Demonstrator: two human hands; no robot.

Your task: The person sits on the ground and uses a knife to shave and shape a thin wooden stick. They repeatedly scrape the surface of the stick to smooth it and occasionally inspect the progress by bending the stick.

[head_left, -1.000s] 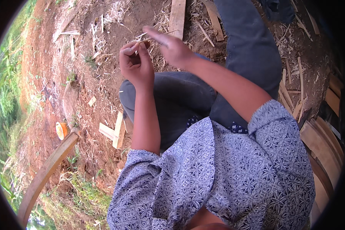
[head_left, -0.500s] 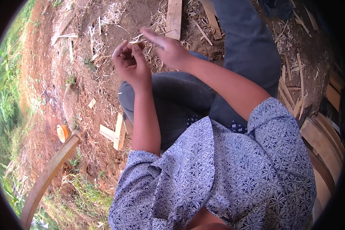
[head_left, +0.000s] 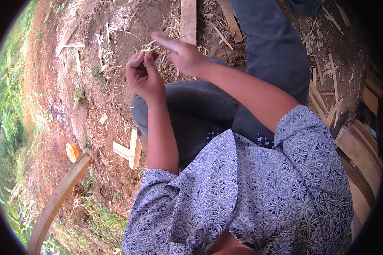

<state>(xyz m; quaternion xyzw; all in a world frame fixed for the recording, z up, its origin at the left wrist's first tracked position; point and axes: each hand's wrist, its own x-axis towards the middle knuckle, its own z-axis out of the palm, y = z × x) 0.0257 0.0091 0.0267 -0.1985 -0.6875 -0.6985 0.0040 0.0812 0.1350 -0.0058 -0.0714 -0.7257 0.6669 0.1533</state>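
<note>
The left hand point(head_left: 145, 77) pinched a pale wood sliver point(head_left: 150, 50). The right hand point(head_left: 184, 56) was outstretched, its hold unclear. A loose pinch risked dropping the sliver

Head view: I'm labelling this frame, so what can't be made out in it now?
All in the head view:
Right hand: blurred; whether it grips anything is unclear.
Pale wood piece: partly covered by the left hand.
Orange container: contents too small to identify.
Curved beam: lower end cut off by the bottom edge.
</note>
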